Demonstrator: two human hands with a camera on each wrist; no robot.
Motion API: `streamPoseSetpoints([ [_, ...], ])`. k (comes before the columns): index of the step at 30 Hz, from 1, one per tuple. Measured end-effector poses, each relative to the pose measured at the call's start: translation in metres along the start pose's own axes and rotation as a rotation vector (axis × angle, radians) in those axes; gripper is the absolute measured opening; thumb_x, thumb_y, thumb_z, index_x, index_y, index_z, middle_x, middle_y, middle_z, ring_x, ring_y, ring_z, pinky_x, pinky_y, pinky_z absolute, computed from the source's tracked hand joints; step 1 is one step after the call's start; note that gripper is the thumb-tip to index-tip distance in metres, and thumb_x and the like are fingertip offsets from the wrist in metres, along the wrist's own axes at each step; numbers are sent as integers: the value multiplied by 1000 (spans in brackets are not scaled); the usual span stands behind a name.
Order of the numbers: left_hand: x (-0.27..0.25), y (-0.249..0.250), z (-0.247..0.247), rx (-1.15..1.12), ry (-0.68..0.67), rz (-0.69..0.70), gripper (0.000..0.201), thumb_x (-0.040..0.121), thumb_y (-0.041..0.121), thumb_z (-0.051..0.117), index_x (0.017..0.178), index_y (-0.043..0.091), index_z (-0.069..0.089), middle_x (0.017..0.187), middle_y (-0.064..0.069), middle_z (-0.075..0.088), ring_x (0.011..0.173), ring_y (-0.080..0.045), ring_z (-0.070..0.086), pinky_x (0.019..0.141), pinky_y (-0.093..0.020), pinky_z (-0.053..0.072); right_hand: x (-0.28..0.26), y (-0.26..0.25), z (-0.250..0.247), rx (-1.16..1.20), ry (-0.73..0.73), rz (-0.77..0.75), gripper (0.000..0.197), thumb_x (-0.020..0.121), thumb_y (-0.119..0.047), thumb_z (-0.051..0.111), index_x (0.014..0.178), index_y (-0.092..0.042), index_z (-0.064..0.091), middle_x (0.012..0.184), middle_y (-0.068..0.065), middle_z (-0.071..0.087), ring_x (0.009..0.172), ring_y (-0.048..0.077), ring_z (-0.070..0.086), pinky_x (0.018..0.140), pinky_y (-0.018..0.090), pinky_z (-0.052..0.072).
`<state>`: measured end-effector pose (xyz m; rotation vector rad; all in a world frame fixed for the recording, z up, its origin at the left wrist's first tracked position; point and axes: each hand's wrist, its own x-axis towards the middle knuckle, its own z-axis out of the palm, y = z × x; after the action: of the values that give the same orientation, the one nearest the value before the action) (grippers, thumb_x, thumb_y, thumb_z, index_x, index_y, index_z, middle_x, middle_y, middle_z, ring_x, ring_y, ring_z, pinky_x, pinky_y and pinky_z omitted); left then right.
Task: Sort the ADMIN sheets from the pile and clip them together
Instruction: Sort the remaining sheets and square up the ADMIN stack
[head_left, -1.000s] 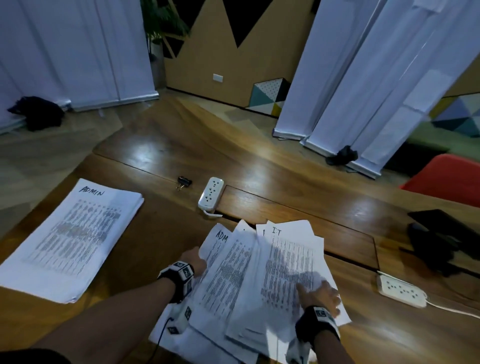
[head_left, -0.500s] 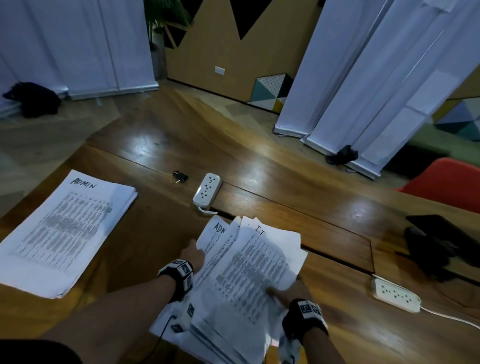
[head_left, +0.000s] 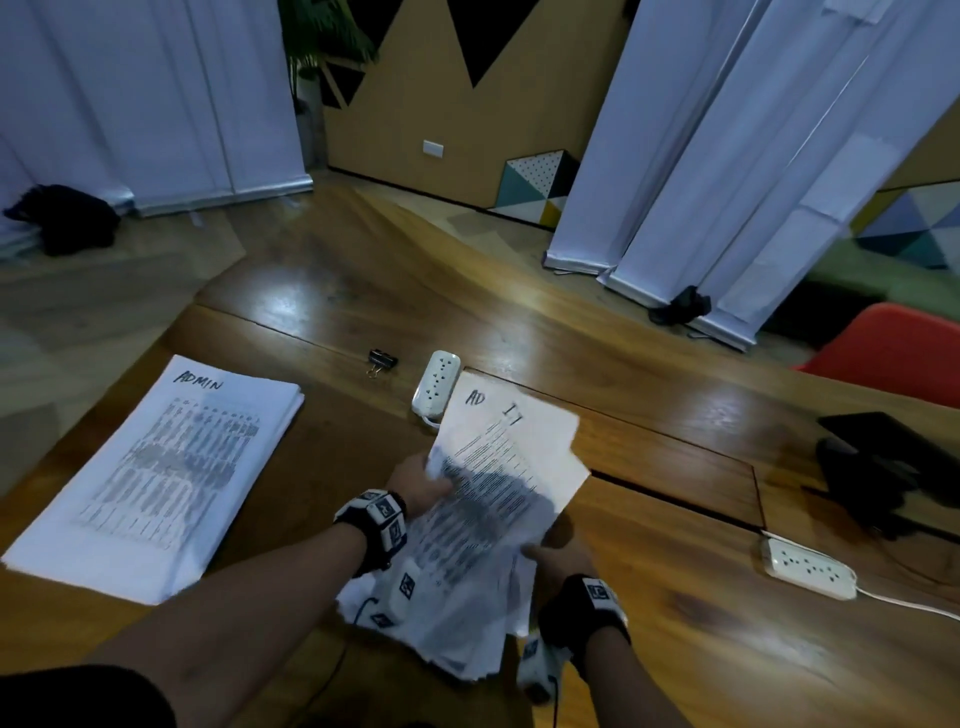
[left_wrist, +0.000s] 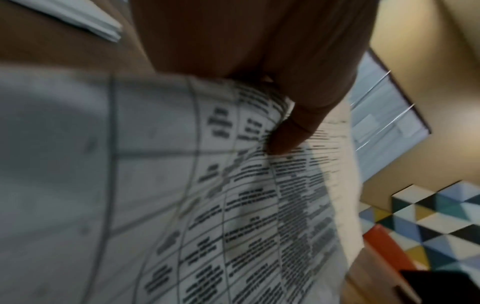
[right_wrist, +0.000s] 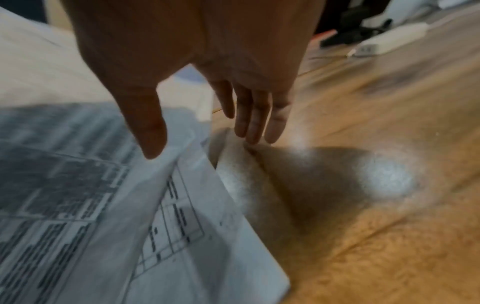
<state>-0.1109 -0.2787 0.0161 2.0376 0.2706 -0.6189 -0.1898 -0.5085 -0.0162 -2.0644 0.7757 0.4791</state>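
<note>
On the wooden surface (head_left: 322, 291), a squared stack of sorted sheets (head_left: 156, 478) headed "ADMIN" is lying at the left, well apart from both hands. Nearer the middle, the unsorted pile (head_left: 498, 509) is being held partly raised, its top sheet showing the handwritten letters "IT" and the sheet beneath it "AD". At the pile's left edge, the left hand (head_left: 421, 486) is gripping the sheets, its thumb (left_wrist: 291, 133) curling over the printed face and bending the paper. At the pile's right edge, the right hand (head_left: 558, 556) is lying open, its thumb (right_wrist: 148, 127) resting on the top sheet and its straight fingers (right_wrist: 254, 117) reaching down beside the paper toward the wood. Beyond the pile, a white power strip (head_left: 437, 382) is lying just behind its far corner, a second power strip (head_left: 808, 566) is sitting to the right, and a small black binder clip (head_left: 382, 359) is resting untouched just left of the first strip.
</note>
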Motion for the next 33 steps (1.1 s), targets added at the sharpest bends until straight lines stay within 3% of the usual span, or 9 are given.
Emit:
streamPoseSetpoints([
  [3,-5,19,-42,-215,-97,36,38,70,8,75,104,-4,65,108,-18,67,98,-32,64,97,-53,50,-17,-38,-9,232,7,-84,28,76,-11,76,91,-16,53,77,-1,58,69,14,55,62,29,45],
  [6,-16,40,-80,-260,-126,100,32,76,1,71,108,1,67,113,-9,67,106,-31,60,99,-46,47,-38,-89,-7,348,122,-236,22,77,4,68,66,-10,56,47,-15,57,51,7,51,51,17,44],
  [9,-29,58,-115,-344,-87,245,29,79,-10,63,97,12,62,93,1,63,95,-25,56,74,-26,48,-57,-119,2,512,259,-306,22,79,-4,70,99,0,63,83,1,69,70,15,59,48,1,41],
  [11,-40,65,-134,-367,-84,301,31,80,-13,59,85,17,62,87,1,63,93,-26,56,75,-28,48,-66,-127,9,575,304,-271,38,81,-13,71,113,4,60,102,14,67,84,24,61,53,7,44],
  [14,-47,57,-146,-225,-77,406,30,84,-1,63,99,24,61,89,7,63,86,-14,58,81,-29,47,-75,-128,24,643,295,-221,41,81,-12,71,115,8,59,111,21,66,89,26,61,62,16,47],
  [19,-38,30,-147,-199,76,396,27,87,11,66,113,8,62,91,9,67,85,-9,64,60,-6,46,-88,-140,46,689,262,-255,34,79,13,63,112,13,57,104,14,62,74,13,65,53,5,49],
  [23,-37,28,-146,-186,127,341,32,89,28,64,118,16,59,102,5,68,92,-15,64,66,-18,47,-89,-151,50,824,343,-269,27,77,11,65,104,4,64,100,12,64,88,30,62,62,18,52],
  [30,-37,42,-157,-431,82,455,32,92,35,56,119,19,61,113,-3,72,104,-21,69,91,-45,55,-101,-164,42,1021,295,-424,46,68,-28,79,111,-18,64,102,-6,72,93,8,68,74,24,56],
  [33,-43,43,-156,-571,21,455,39,92,38,55,126,19,58,119,-3,70,108,-19,68,93,-40,54,-100,-167,46,994,262,-401,40,74,-18,78,111,-15,63,100,-6,71,93,11,67,70,23,53],
])
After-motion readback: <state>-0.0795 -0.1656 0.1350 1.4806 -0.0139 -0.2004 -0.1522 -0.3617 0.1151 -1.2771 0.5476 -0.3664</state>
